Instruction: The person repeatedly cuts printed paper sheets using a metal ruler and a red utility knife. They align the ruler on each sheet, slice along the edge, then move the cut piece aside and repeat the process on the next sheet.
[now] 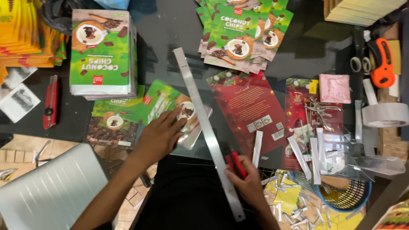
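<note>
- Left hand (159, 135) lies palm down, fingers spread flat, pressing a green snack pouch (170, 106) against the dark glass table (170, 25); it is not gripping anything.
- Right hand (245, 181) is clenched around a red-handled cutter (235, 164) near the table's front edge, its knuckles just beside a long metal ruler (206, 127).
- That ruler runs diagonally from the upper middle of the table down to the front edge, passing between the two hands and lying along the right side of the pressed pouch.
- More green pouches surround the work: a neat stack (101, 53) at upper left, a fanned pile (243, 34) at top centre, and one flat pouch (113, 119) just left of the left hand.
- A red festive sheet (249, 110) lies right of the ruler, with a small white strip (257, 148) resting on its lower part.
- A second red cutter (50, 101) sits well to the left.
- At far right are an orange tape measure (382, 64), a roll of clear tape (385, 115), and a blue wire basket (341, 191) with paper offcuts about it.
</note>
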